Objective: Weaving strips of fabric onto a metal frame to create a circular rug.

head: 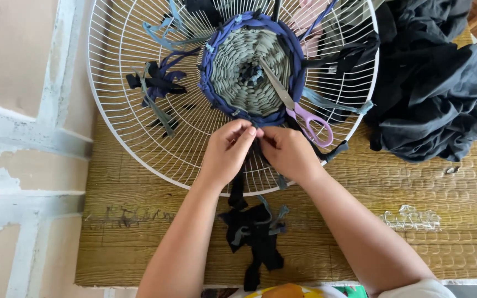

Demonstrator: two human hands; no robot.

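Just below the woven rug edge, left hand and right hand both pinch a black fabric strip over the white fan grille

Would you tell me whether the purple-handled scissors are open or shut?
Shut: the purple-handled scissors lie on the white wire fan guard, blades together.

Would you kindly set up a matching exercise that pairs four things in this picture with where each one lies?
Things:
1. scissors
2. black cloth heap
3. wire fan guard
4. black strip

Places:
A. hanging below the two hands, towards the table edge
B. flat on the table, carrying the weaving
C. resting across the woven disc
D. piled at the right of the table

Pairs: 1-C, 2-D, 3-B, 4-A
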